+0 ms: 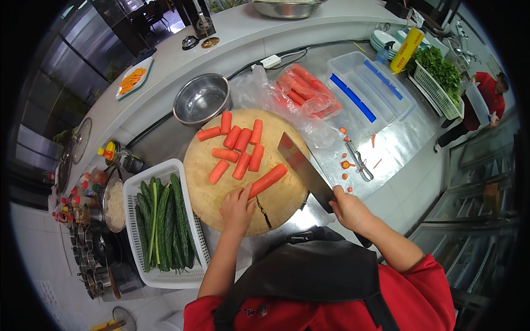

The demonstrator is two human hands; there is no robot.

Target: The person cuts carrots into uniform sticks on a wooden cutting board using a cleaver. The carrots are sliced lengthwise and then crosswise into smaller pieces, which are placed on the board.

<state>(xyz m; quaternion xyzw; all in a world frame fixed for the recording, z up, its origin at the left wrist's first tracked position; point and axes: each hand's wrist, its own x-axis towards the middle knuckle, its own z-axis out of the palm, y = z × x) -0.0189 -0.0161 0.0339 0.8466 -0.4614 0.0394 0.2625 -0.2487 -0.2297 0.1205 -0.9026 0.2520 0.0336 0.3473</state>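
A long peeled carrot (268, 181) lies aslant on the round wooden chopping block (203, 186). My left hand (239, 209) grips its near end, fingers over the top. In my right hand (351, 209) is the handle of a cleaver (305, 170), whose broad blade slants over the block's right edge, apart from the carrot. Several cut carrot pieces (243, 139) are scattered on the far half of the block. A dark split runs in from the block's near edge.
Cucumbers (165, 223) fill a white plastic basket (131, 194) at left. Beyond the block are a steel bowl (202, 99), bagged carrots (304, 89) and a clear plastic box (368, 89). A peeler (359, 160) lies among carrot ends at right. Another person (482, 99) stands far right.
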